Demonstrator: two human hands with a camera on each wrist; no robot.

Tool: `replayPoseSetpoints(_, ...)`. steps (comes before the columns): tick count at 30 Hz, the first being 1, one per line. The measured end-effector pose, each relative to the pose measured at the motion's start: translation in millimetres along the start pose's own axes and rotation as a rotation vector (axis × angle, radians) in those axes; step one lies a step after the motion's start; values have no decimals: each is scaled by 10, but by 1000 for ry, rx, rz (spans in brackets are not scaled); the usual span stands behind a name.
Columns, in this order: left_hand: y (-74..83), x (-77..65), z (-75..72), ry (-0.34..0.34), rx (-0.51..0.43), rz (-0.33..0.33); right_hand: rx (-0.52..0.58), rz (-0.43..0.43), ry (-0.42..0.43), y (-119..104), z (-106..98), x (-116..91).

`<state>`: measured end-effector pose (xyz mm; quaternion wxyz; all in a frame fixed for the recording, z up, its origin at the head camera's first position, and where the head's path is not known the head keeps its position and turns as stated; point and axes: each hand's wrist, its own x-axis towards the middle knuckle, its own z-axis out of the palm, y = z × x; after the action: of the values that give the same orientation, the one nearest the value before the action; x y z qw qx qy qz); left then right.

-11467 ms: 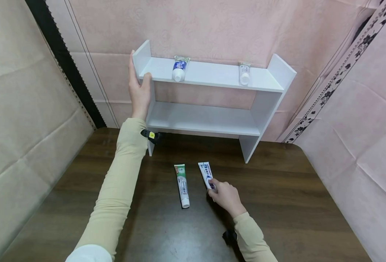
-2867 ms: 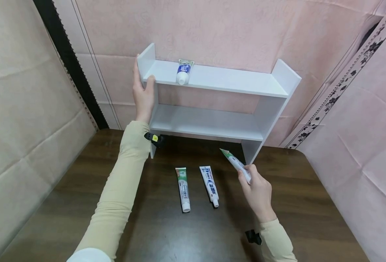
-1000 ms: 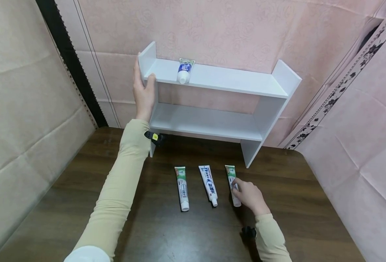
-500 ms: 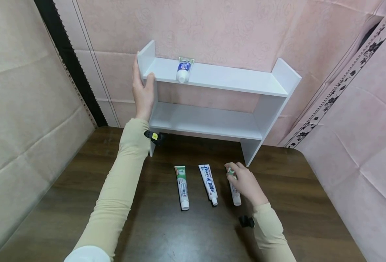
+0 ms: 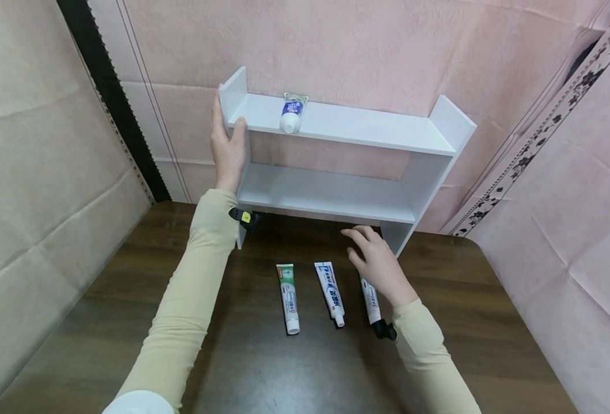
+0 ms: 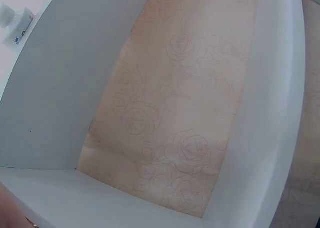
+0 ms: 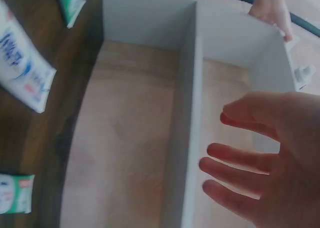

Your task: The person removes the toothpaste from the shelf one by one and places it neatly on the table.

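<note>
My left hand (image 5: pixel 227 150) grips the left side panel of a white two-tier shelf (image 5: pixel 331 187), thumb at the front edge. On its top board lies a toothpaste tube (image 5: pixel 292 113) with a blue label, cap toward me. My right hand (image 5: pixel 380 267) hovers in front of the shelf's lower right, fingers spread and holding nothing; the right wrist view shows its bare fingers (image 7: pixel 240 175). Under that hand and wrist, partly hidden, lies a green-and-white toothpaste tube (image 5: pixel 370 300). To its left are a blue-and-white tube (image 5: pixel 330 293) and another green-and-white tube (image 5: pixel 288 299), caps toward me.
The dark wooden table (image 5: pixel 253 368) carries the shelf at its back edge. A pink cloth wall (image 5: pixel 336 52) rises behind, with cloth walls at left and right. The shelf's lower board (image 5: pixel 326 190) sits below the top one.
Over the last seconds the right hand took a green-and-white tube from the top board's right, laid it on the table right of the others, let go and rose toward the shelf. The left hand stayed.
</note>
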<state>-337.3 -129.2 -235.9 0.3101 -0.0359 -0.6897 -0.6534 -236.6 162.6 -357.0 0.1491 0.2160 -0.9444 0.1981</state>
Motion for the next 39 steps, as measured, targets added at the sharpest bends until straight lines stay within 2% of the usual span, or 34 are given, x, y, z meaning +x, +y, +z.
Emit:
replayPoseSetpoints(5,1,6,9,1,4,5,-19,-57,97,-156,-110,166)
replayPoseSetpoints(13,-30,33,9,7,-6,-3,-31,-209,400,-460,-386,534)
replayPoseSetpoints(18,3,13,4,17,-8,-1,-100,-247,510,-615,-546,742)
replayPoseSetpoints(22,27,-5,-3,17,-5,-2,-139,-224,530,-695,-621,884)
replayPoseSetpoints(33,7,-7,13,13,4,-5,-172,-192,481,-859,-753,1319)
replayPoseSetpoints(39,2,-4,14,9,-2,1,-102,-155,421,-950,-735,1508)
